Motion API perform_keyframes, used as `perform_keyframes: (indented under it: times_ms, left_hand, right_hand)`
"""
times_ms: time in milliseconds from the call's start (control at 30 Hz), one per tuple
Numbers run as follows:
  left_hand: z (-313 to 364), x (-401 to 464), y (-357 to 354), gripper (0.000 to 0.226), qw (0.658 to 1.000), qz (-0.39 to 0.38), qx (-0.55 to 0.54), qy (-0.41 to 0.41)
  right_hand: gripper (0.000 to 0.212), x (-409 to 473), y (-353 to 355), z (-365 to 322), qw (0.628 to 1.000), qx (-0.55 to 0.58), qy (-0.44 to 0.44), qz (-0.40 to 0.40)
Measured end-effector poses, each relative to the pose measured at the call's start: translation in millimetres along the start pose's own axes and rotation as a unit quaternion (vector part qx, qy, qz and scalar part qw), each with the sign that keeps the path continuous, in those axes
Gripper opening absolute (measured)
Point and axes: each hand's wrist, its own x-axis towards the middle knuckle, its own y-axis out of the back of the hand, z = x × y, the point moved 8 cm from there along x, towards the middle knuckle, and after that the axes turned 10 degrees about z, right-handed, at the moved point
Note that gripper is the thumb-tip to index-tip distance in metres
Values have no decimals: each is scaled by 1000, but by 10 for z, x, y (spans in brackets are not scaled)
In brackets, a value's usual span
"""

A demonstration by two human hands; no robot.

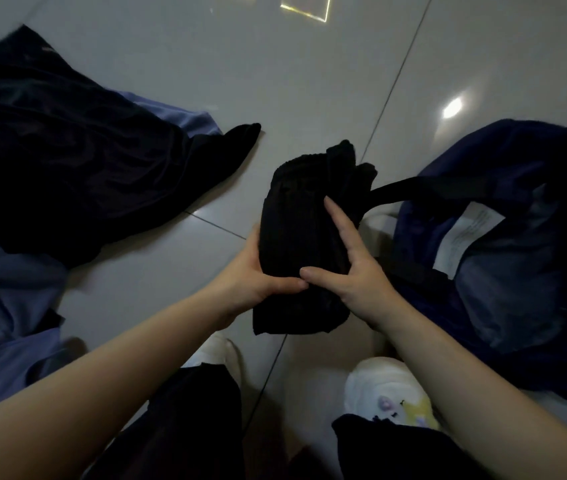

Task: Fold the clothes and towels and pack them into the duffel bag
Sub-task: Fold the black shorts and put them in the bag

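Both hands held a folded black garment (304,233) just left of the duffel bag (503,258), above the floor (275,81). Left hand (258,275) gripped its near end w/ thumb over top; right hand (348,268) clasped the other side, fingers spread along it, prob. to keep the fold from springing open. Bag gaped open; inside looked dark, contents unclear. Unfolded dark clothes (67,157) and blue ones (1,323) lay well left of the bag.

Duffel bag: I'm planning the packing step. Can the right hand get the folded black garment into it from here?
Probably yes. The right hand holds the folded black garment with the left hand, beside the navy duffel bag, whose mouth gapes open. Only its black strap lies between.
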Motion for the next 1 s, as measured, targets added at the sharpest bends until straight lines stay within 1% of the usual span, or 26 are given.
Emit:
perform_keyframes:
  times_ms: [33, 133, 200, 300, 367, 467, 533, 567, 600, 667, 733, 800, 867, 900, 933, 1000]
  left_hand:
    - [75, -42, -65, 111, 1000, 5, 5, -16]
    - [325, -178, -324, 124, 997, -15, 30, -68]
    - [513, -291, -526, 121, 992, -32, 62, -100]
    - [729, -487, -911, 114, 983, -85, 80, -141]
    - [798, -630, -1193, 111, 977, -128, 93, -146]
    - [775, -774, -1552, 110, 964, -182, 141, -135]
    - [719, -787, -1729, 109, 952, -221, 184, -106]
    - [696, -750, -1782, 106, 947, -225, 212, -92]
    - [693, -680, -1809, 99, 944, -210, 242, -83]
    - [739, -483, -1792, 77, 948, -150, 271, -78]
    - [750, -272, -1809, 52, 946, -121, 288, -86]
    - [706, -68, -1850, 37, 924, -109, 346, -122]
    - [633, 96, -1934, 33, 895, -108, 406, -154]
    - [588, 148, -1993, 33, 877, -120, 434, -168]
    - [535, 191, -2057, 34, 855, -140, 465, -181]
    - [432, 251, -2158, 37, 807, -196, 525, -188]
  right_hand:
    - [86, -43, 80, -64, 1000, -5, 10, 9]
    - [81, -219, 347, -260, 998, 4, 32, 48]
    - [79, -388, 546, -359, 996, 20, 38, 80]
    - [78, -684, 874, -454, 993, 29, 35, 106]
    - [75, -907, 1091, -511, 993, 15, 39, 113]
    - [69, -1224, 1358, -499, 989, -56, 45, 130]
    - [68, -1381, 1555, -405, 983, -89, 39, 156]
    - [67, -1436, 1686, -335, 979, -96, 31, 176]
    - [67, -1476, 1836, -266, 975, -98, 19, 201]
    - [65, -1528, 2173, -141, 960, -101, -8, 260]
    - [63, -1519, 2512, -66, 937, -128, -22, 324]
    - [62, -1434, 2762, 2, 912, -173, -34, 370]
    - [62, -1287, 2916, 102, 893, -207, -46, 396]
    - [62, -1196, 2950, 186, 888, -230, -54, 395]
    - [63, -1091, 2950, 299, 886, -260, -72, 378]
    - [65, -897, 2869, 635, 885, -325, -138, 305]
